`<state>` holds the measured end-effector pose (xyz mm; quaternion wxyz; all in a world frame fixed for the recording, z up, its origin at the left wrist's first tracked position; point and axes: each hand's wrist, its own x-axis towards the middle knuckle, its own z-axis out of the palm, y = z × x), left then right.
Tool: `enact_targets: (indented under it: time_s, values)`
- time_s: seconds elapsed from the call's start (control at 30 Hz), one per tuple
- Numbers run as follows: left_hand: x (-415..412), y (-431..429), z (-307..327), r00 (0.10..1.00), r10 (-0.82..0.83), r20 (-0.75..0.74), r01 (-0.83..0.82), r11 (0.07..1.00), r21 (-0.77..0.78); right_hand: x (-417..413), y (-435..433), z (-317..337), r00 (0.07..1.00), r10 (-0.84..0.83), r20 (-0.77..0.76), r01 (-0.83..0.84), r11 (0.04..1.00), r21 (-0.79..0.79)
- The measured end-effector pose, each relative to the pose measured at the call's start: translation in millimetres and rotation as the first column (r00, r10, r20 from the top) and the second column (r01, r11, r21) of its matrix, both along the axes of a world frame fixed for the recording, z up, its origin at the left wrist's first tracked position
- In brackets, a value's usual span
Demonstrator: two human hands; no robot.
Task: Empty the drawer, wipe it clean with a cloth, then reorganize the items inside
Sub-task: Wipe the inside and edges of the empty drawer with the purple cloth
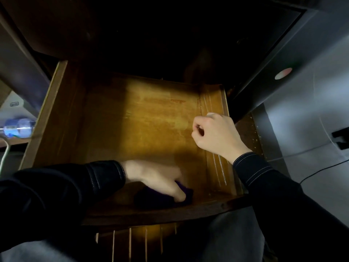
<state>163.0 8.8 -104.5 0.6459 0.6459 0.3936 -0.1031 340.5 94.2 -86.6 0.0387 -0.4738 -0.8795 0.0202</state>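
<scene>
The wooden drawer [143, 118] is pulled out below me, its bottom bare and lit yellow in the middle. A dark purple cloth [160, 197] lies at the drawer's near edge. My left hand [156, 178] presses down on the cloth, blurred by motion. My right hand [215, 133] rests on the drawer's right wall [217, 103], its fingers curled over the rim. No other items lie inside the drawer.
A dark cabinet opening [160, 44] sits above the drawer's back. A grey wall [311, 103] with a black cable [321, 169] is on the right. At the left are a shelf with a bluish container [17, 127] and a white cord [4, 154].
</scene>
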Motion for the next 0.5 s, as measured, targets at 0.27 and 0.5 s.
enact_targets:
  time_s: [0.27,0.5]
  values:
    - [-4.3,2.9,8.6,0.992,0.0,0.127,0.01,0.997,-0.079,0.0,-0.3,-0.5,1.0,0.006,-0.016,-0.006,1.0,0.003]
    - [-4.4,2.3,5.6,0.988,0.013,0.152,0.0,0.997,-0.082,0.5,-0.3,-0.6,1.0,0.005,-0.009,-0.005,1.0,-0.001]
